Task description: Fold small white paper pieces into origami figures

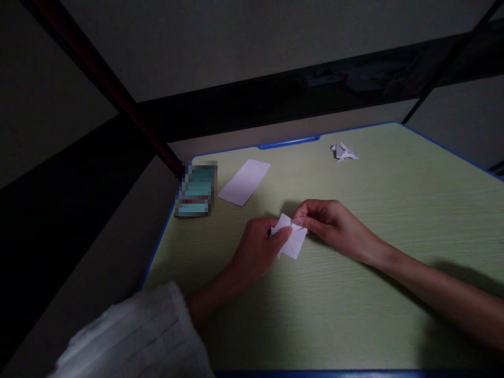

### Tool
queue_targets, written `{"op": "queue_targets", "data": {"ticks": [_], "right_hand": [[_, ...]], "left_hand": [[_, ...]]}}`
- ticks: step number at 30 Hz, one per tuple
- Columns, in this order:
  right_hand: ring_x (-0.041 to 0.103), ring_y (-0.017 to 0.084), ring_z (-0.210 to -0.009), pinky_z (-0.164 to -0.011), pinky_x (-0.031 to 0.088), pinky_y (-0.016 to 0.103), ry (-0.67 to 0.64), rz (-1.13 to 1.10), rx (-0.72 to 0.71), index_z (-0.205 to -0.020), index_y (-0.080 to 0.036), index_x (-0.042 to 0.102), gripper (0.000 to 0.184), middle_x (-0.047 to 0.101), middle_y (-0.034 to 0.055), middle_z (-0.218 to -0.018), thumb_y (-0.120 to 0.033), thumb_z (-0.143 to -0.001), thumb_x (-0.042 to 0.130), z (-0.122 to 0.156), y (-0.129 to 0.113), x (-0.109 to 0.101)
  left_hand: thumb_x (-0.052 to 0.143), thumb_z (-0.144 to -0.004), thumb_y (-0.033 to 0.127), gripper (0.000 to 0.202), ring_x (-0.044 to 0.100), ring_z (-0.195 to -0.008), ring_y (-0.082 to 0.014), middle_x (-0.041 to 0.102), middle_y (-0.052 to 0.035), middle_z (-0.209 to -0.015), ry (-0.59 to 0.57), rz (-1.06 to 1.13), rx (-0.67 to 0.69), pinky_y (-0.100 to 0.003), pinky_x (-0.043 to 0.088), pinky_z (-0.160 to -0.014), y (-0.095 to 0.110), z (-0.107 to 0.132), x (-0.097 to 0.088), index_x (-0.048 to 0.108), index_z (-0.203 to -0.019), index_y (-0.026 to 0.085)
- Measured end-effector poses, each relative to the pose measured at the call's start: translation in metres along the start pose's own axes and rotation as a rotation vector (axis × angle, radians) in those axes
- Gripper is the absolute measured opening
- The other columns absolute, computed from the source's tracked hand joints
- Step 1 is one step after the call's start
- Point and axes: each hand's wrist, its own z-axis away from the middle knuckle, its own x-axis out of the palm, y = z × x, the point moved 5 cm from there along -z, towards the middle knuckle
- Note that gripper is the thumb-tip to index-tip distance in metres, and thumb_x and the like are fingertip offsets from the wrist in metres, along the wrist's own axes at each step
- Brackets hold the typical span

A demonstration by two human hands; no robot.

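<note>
Between my two hands, over the middle of the table, is a small folded piece of white paper [296, 244] with crease lines and pointed corners. My left hand [262, 241] grips its left side, the thumb pressed flat on top and the fingers hidden underneath. At the paper's upper right edge, my right hand [325, 223] pinches a flap between thumb and index finger. How the underside is folded cannot be seen.
A flat white paper strip [244, 182] lies beyond my left hand. Left of it is a pixelated greenish object [196, 190]. A folded paper figure [343, 151] sits near the far edge of the blue-rimmed table [394, 210]. A wall [255, 47] rises behind.
</note>
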Motion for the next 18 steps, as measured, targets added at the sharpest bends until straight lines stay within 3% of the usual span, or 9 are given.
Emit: {"op": "queue_targets", "data": {"ticks": [6, 12, 18], "right_hand": [[0.041, 0.008, -0.048, -0.046, 0.031, 0.021, -0.010, -0.143, 0.077, -0.060, -0.013, 0.055, 0.023, 0.048, -0.0028, -0.052, -0.033, -0.070, 0.058, -0.0011, 0.0023, -0.0005], [0.041, 0.006, -0.046, -0.044, 0.031, 0.020, 0.059, -0.271, 0.112, -0.059, -0.013, 0.053, 0.022, 0.049, -0.0038, -0.052, -0.031, -0.062, 0.066, -0.0022, 0.0004, -0.0049], [0.040, 0.005, -0.043, -0.041, 0.031, 0.019, -0.174, -0.301, 0.143, -0.060, -0.014, 0.051, 0.022, 0.047, -0.0050, -0.049, -0.031, -0.062, 0.065, 0.0006, -0.0007, 0.0043]], "left_hand": [[0.048, -0.070, 0.027, 0.022, 0.034, -0.042, -0.0058, 0.041, 0.0048, -0.045, -0.026, 0.068, -0.029, -0.018, 0.023, -0.039, -0.0010, 0.0003, 0.0023, 0.054, -0.054, 0.012], [0.049, -0.069, 0.027, 0.022, 0.032, -0.040, -0.0048, 0.040, 0.0051, -0.044, -0.061, 0.149, -0.046, -0.017, 0.022, -0.038, -0.0031, -0.0005, 0.0039, 0.053, -0.054, 0.011], [0.050, -0.068, 0.027, 0.020, 0.036, -0.041, -0.0051, 0.047, 0.0038, -0.047, -0.107, 0.223, -0.040, -0.017, 0.025, -0.038, 0.0006, 0.0010, 0.0051, 0.058, -0.059, 0.011]]}}
